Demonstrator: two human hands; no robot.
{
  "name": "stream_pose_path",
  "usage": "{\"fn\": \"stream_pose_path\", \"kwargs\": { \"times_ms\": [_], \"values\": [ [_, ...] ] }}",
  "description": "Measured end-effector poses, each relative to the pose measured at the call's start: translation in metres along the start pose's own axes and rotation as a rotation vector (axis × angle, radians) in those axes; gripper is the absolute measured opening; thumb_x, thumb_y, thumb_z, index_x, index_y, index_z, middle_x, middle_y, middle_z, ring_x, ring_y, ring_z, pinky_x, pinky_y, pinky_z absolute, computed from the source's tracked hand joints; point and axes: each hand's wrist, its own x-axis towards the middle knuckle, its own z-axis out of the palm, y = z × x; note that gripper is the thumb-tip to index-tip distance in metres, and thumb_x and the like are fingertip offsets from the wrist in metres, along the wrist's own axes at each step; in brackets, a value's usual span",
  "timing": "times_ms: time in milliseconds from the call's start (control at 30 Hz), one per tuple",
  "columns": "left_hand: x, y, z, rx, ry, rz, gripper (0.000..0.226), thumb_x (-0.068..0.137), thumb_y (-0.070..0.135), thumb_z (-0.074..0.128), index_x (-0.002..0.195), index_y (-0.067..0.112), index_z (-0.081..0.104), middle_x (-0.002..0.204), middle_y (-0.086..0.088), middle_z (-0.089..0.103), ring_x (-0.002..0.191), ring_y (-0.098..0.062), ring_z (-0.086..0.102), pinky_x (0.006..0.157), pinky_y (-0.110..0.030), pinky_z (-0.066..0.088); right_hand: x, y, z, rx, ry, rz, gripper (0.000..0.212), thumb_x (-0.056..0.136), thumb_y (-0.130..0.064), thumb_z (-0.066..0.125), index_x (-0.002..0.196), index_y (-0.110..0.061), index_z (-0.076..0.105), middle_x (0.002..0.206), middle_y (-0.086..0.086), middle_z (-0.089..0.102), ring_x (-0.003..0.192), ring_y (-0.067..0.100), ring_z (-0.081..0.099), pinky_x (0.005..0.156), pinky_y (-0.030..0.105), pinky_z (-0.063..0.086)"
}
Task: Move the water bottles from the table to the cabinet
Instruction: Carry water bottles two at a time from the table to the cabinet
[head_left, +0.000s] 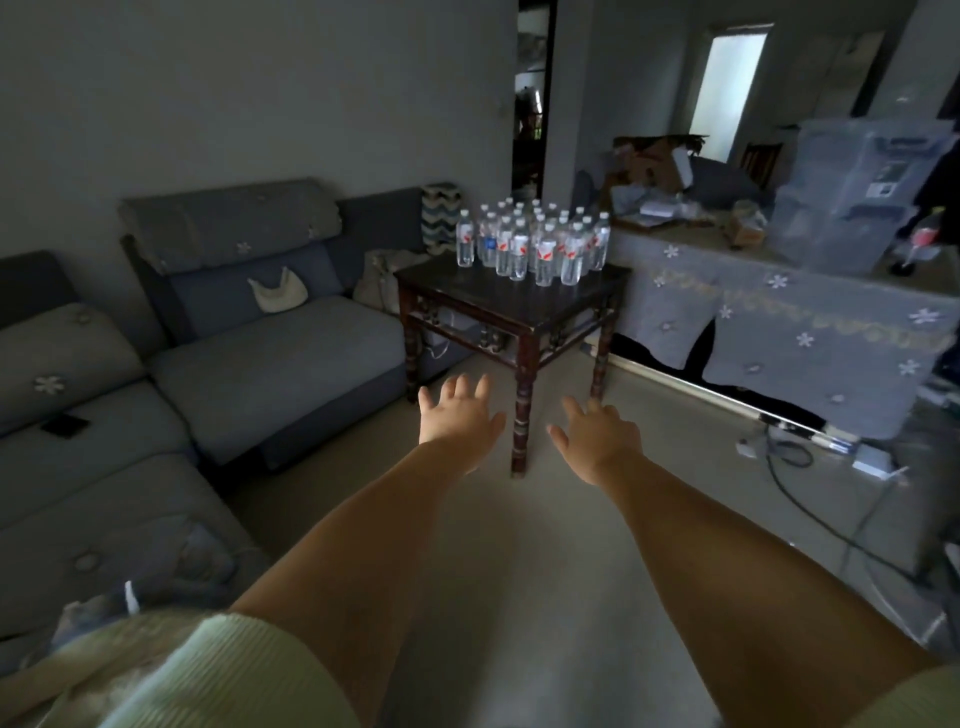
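**Bottles all on the table, both hands empty**

So the water bottles (535, 244) are standing upright in a tight cluster on the far half of a dark wooden side table (498, 304), the carved kind with turned legs. Clear plastic, white caps. Most of them have a white label with a red mark on it, and one near the left of the bunch has a blue label instead. Honestly can't read any brand or text, it's way too small and soft from here.

Both arms are stretched out forward over the pale floor (519, 571), short of the table. Left hand (460, 415) is palm down with the fingers spread wide, holding nothing. Right hand (597, 431) is the same deal, fingers fanned out and relaxed, nothing in it. Neither is touching the table or a bottle.

To the left is a grey-blue sofa (270, 358) with a small cream pillow (278, 293) on the seat back and a dark phone-looking thing (65, 426) on the nearer cushion. To the right of the table is a long low unit draped in a grey cloth with white flower shapes (779, 322), piled with cardboard and clutter, plus a clear plastic storage bin (852, 192) with a label I can't make out. Cables (810, 493) trail on the floor under it.
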Motion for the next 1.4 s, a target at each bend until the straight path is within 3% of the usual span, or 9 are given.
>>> {"fn": "stream_pose_path", "kwargs": {
  "times_ms": [133, 433, 700, 967, 1133, 1400],
  "values": [
    [0.047, -0.003, 0.014, 0.001, -0.037, -0.042, 0.062, 0.099, 0.045, 0.034, 0.152, 0.020, 0.014, 0.157, -0.010, 0.020, 0.146, -0.028, 0.014, 0.117, -0.058, 0.008, 0.055, 0.006, 0.007, 0.017, -0.029, -0.027, 0.060, 0.100, -0.053, 0.029, 0.151, -0.023, 0.022, 0.146, 0.011, 0.037, 0.131, 0.030, 0.038, 0.097, 0.043, 0.040],
    [0.175, -0.048, 0.043, -0.012, -0.041, -0.116, 0.061, 0.097, 0.045, 0.037, 0.150, 0.020, 0.018, 0.153, -0.009, 0.026, 0.143, -0.028, 0.019, 0.115, -0.057, 0.009, 0.197, -0.009, 0.032, 0.000, -0.037, -0.087, 0.060, 0.099, -0.055, 0.029, 0.149, -0.022, 0.025, 0.141, 0.011, 0.043, 0.125, 0.030, 0.045, 0.093, 0.042, 0.042],
    [0.352, -0.118, 0.033, -0.022, 0.000, -0.117, 0.059, 0.098, 0.046, 0.035, 0.150, 0.021, 0.019, 0.153, -0.009, 0.028, 0.143, -0.029, 0.023, 0.116, -0.058, 0.010, 0.381, -0.047, 0.028, 0.084, 0.029, -0.043, 0.059, 0.099, -0.050, 0.035, 0.148, -0.018, 0.026, 0.143, 0.015, 0.041, 0.130, 0.033, 0.043, 0.101, 0.047, 0.042],
    [0.474, -0.162, 0.047, -0.037, -0.051, -0.077, 0.062, 0.099, 0.049, 0.032, 0.152, 0.021, 0.016, 0.157, -0.008, 0.021, 0.145, -0.027, 0.019, 0.116, -0.056, 0.011, 0.513, -0.068, 0.043, 0.025, -0.035, 0.054, 0.064, 0.098, -0.055, 0.031, 0.152, -0.022, 0.019, 0.145, 0.012, 0.038, 0.130, 0.032, 0.042, 0.101, 0.048, 0.042],
    [0.550, -0.194, 0.068, -0.038, -0.053, -0.094, 0.061, 0.098, 0.050, 0.034, 0.151, 0.024, 0.018, 0.155, -0.006, 0.026, 0.142, -0.027, 0.024, 0.115, -0.056, 0.015, 0.595, -0.084, 0.062, 0.028, -0.078, 0.008, 0.066, 0.098, -0.057, 0.029, 0.152, -0.022, 0.017, 0.146, 0.013, 0.037, 0.129, 0.032, 0.042, 0.097, 0.047, 0.042],
    [0.741, -0.216, 0.105, -0.026, -0.062, -0.117, 0.065, 0.096, 0.054, 0.032, 0.152, 0.024, 0.015, 0.157, -0.006, 0.022, 0.143, -0.028, 0.021, 0.114, -0.057, 0.017, 0.771, -0.057, 0.082, 0.047, -0.122, 0.065, 0.066, 0.098, -0.056, 0.031, 0.153, -0.022, 0.017, 0.149, 0.012, 0.035, 0.131, 0.032, 0.042, 0.098, 0.046, 0.042]
  ]
}}
